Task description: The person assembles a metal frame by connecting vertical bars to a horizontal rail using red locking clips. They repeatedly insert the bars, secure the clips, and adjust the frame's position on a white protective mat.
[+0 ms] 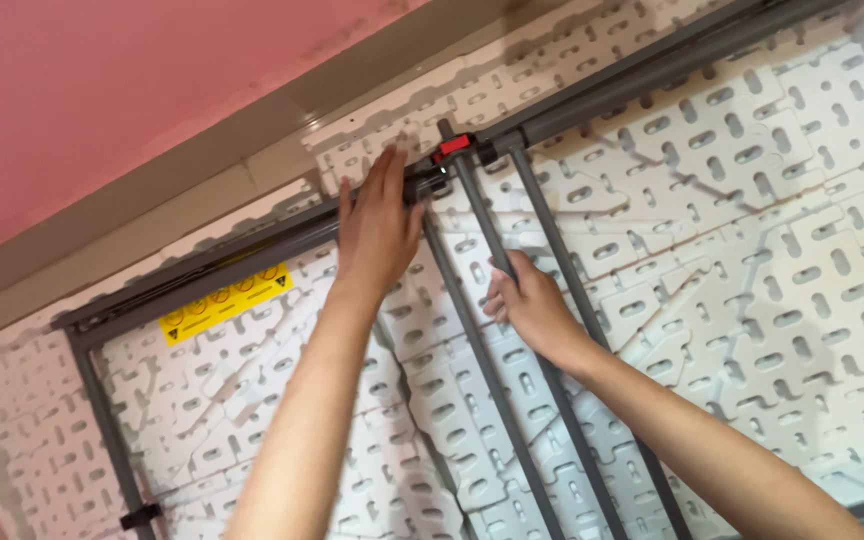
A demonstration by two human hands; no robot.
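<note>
Your left hand (380, 228) lies flat, fingers spread, on the grey frame rail (252, 255) beside the red latch (452, 146). Your right hand (530, 305) curls around a grey leg bar (482, 340) against the white table underside (752, 200).

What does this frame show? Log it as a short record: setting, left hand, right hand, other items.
setting: underside of a white folding table with a grey metal frame, beside a pink wall
left hand: left hand flat on the frame rail, fingertips near a red latch
right hand: right hand gripping a grey leg bar
other items: yellow warning sticker; black clip at lower left
</note>
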